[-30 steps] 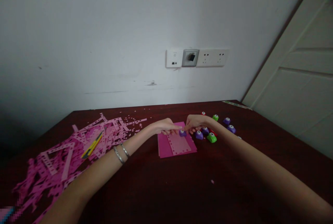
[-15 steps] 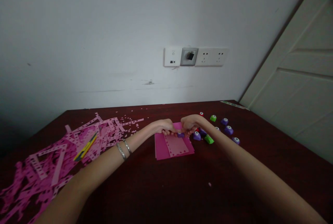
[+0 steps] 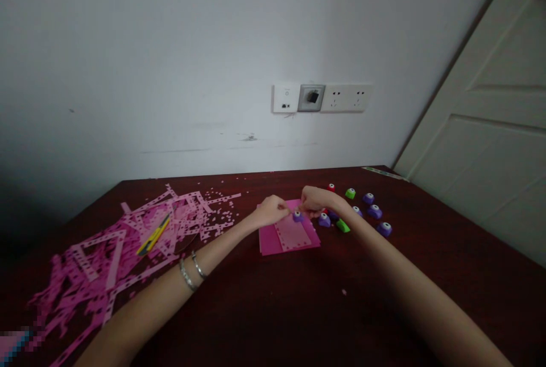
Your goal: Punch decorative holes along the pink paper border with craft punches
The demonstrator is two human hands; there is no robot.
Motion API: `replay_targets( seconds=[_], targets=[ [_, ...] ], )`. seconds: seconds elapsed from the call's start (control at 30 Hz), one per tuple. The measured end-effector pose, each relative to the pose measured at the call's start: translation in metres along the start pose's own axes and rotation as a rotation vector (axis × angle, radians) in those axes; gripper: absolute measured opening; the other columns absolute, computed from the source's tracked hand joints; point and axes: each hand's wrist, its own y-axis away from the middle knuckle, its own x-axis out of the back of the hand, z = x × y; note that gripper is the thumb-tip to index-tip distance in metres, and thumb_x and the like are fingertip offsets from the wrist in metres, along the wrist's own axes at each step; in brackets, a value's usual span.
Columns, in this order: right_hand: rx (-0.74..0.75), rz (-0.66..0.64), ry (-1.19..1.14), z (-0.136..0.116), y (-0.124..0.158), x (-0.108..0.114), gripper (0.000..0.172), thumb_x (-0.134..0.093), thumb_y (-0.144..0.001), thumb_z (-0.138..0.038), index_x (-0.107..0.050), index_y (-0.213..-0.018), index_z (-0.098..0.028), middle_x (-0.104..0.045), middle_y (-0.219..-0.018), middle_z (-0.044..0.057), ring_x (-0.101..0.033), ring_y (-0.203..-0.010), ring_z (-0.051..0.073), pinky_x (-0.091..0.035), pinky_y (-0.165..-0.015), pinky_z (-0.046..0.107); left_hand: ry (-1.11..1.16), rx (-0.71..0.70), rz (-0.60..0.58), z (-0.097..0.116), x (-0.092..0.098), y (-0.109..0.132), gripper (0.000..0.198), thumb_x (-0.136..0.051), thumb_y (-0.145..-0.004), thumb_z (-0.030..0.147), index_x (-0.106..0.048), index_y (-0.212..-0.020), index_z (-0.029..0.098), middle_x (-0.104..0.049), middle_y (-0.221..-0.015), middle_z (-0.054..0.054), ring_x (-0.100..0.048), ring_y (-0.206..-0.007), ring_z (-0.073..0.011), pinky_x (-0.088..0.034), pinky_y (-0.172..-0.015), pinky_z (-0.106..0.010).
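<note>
A small purple craft punch (image 3: 297, 217) with a white-and-dark button sits over the upper part of a light pink paper (image 3: 294, 236), which has small holes punched along its edges. Under it lie darker pink sheets (image 3: 268, 242). From the left, my left hand (image 3: 273, 210) is closed, its fingertips at the punch's side. My right hand (image 3: 314, 202) is curled closed on the other side, fingers against the punch; its fingertips are partly hidden. The punch's button is uncovered between the two hands.
Several purple, green and red craft punches, among them a purple punch (image 3: 384, 229) and a green punch (image 3: 343, 225), stand at the right. A heap of punched pink strips (image 3: 115, 259) covers the left, with a yellow utility knife (image 3: 153, 235) on top. Sockets (image 3: 345, 98) are on the wall behind.
Both hands were pressed close together over the purple punch. They have now moved slightly apart, uncovering its button. The view has shifted a little.
</note>
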Motion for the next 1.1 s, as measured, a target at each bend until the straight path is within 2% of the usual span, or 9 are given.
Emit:
replay_targets(
  seconds=[0.1, 0.13, 0.27, 0.37, 0.53, 0.63, 0.77, 0.9, 1.1],
  targets=[
    [0.159, 0.116, -0.06, 0.008, 0.008, 0.001, 0.019, -0.049, -0.075, -0.019, -0.062, -0.065, -0.011, -0.062, -0.055, 0.004, -0.051, -0.041, 0.01, -0.039, -0.041, 0.02, -0.315, -0.127, 0.188, 0.007, -0.004, 0.029, 0.025, -0.043, -0.082, 0.028, -0.064, -0.082, 0.013, -0.06, -0.085, -0.008, -0.054, -0.082, -0.0182, -0.044, -0.069, -0.031],
    [0.213, 0.167, -0.048, 0.011, 0.01, 0.001, 0.017, -0.049, -0.074, -0.019, -0.064, -0.07, -0.011, -0.064, -0.06, 0.005, -0.053, -0.044, 0.01, -0.039, -0.043, 0.02, -0.397, -0.167, 0.205, 0.008, -0.006, 0.037, 0.026, -0.041, -0.083, 0.027, -0.062, -0.089, 0.013, -0.059, -0.093, -0.01, -0.053, -0.09, -0.0202, -0.044, -0.075, -0.034],
    [0.415, 0.344, 0.136, 0.018, 0.012, -0.006, 0.02, -0.057, -0.067, -0.015, -0.068, -0.083, -0.013, -0.067, -0.079, 0.007, -0.059, -0.066, 0.014, -0.043, -0.058, 0.021, -0.538, -0.251, 0.164, 0.007, -0.015, 0.059, 0.035, -0.04, -0.086, 0.03, -0.053, -0.111, 0.01, -0.053, -0.108, -0.013, -0.048, -0.101, -0.023, -0.04, -0.088, -0.038],
    [0.461, 0.367, 0.223, 0.022, 0.009, -0.017, 0.028, -0.059, -0.064, -0.016, -0.068, -0.091, -0.013, -0.065, -0.093, 0.01, -0.059, -0.08, 0.018, -0.043, -0.069, 0.023, -0.584, -0.254, 0.132, 0.007, -0.019, 0.063, 0.039, -0.039, -0.087, 0.034, -0.051, -0.115, 0.009, -0.052, -0.108, -0.014, -0.046, -0.102, -0.0248, -0.039, -0.089, -0.04],
    [0.435, 0.3, 0.255, 0.023, 0.007, -0.027, 0.033, -0.059, -0.065, -0.018, -0.066, -0.097, -0.014, -0.064, -0.1, 0.011, -0.057, -0.09, 0.021, -0.041, -0.077, 0.025, -0.62, -0.238, 0.036, 0.009, -0.021, 0.067, 0.042, -0.04, -0.086, 0.041, -0.054, -0.111, 0.012, -0.05, -0.113, -0.016, -0.043, -0.107, -0.0299, -0.036, -0.09, -0.044],
    [0.405, 0.277, 0.264, 0.023, 0.007, -0.028, 0.028, -0.059, -0.065, -0.017, -0.067, -0.092, -0.015, -0.066, -0.094, 0.009, -0.058, -0.086, 0.021, -0.041, -0.073, 0.025, -0.61, -0.221, 0.01, 0.01, -0.021, 0.069, 0.043, -0.039, -0.085, 0.042, -0.054, -0.113, 0.013, -0.048, -0.117, -0.017, -0.039, -0.111, -0.0323, -0.034, -0.091, -0.046],
    [0.376, 0.26, 0.25, 0.025, 0.007, -0.022, 0.021, -0.059, -0.066, -0.019, -0.067, -0.085, -0.015, -0.067, -0.082, 0.007, -0.059, -0.073, 0.018, -0.041, -0.063, 0.024, -0.579, -0.198, -0.022, 0.009, -0.02, 0.069, 0.043, -0.039, -0.085, 0.042, -0.053, -0.115, 0.015, -0.048, -0.116, -0.016, -0.041, -0.108, -0.0315, -0.035, -0.088, -0.045],
    [0.357, 0.355, 0.177, 0.037, 0.014, -0.002, 0.023, -0.061, -0.064, -0.021, -0.066, -0.086, -0.015, -0.067, -0.085, 0.006, -0.059, -0.075, 0.017, -0.042, -0.065, 0.023, -0.552, -0.183, -0.044, 0.009, -0.017, 0.068, 0.044, -0.038, -0.085, 0.043, -0.051, -0.117, 0.015, -0.047, -0.116, -0.016, -0.041, -0.107, -0.0312, -0.035, -0.088, -0.046],
    [0.078, 0.506, 0.146, 0.088, 0.033, 0.04, 0.026, -0.063, -0.064, -0.026, -0.067, -0.088, -0.017, -0.067, -0.084, 0.007, -0.061, -0.075, 0.018, -0.042, -0.066, 0.024, -0.505, -0.183, -0.073, 0.01, -0.016, 0.068, 0.042, -0.04, -0.085, 0.041, -0.051, -0.116, 0.015, -0.046, -0.117, -0.016, -0.039, -0.108, -0.0313, -0.034, -0.089, -0.047]
  ],
)
